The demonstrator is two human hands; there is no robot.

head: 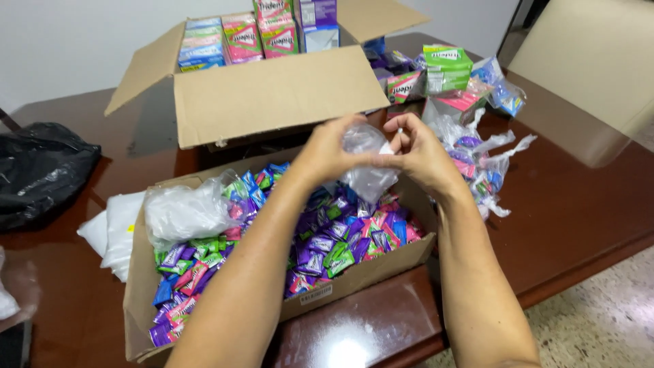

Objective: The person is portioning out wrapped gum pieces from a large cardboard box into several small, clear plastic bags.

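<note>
1. Left hand (327, 151) and right hand (417, 151) both pinched a small clear bag (368, 163).
2. Bag hung above the gum-filled box (361, 276) on the bench (579, 218).

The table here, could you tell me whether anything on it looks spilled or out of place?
Yes: filled clear bags and small boxes lie heaped loosely right of the open carton, not packed inside. Nothing looks damaged.

Your hands (371, 153) meet on a bag (368, 163) over the near box (361, 276); open carton (272, 95) at twelve, bag pile (484, 157) at two, sack (41, 170) at ten
</note>
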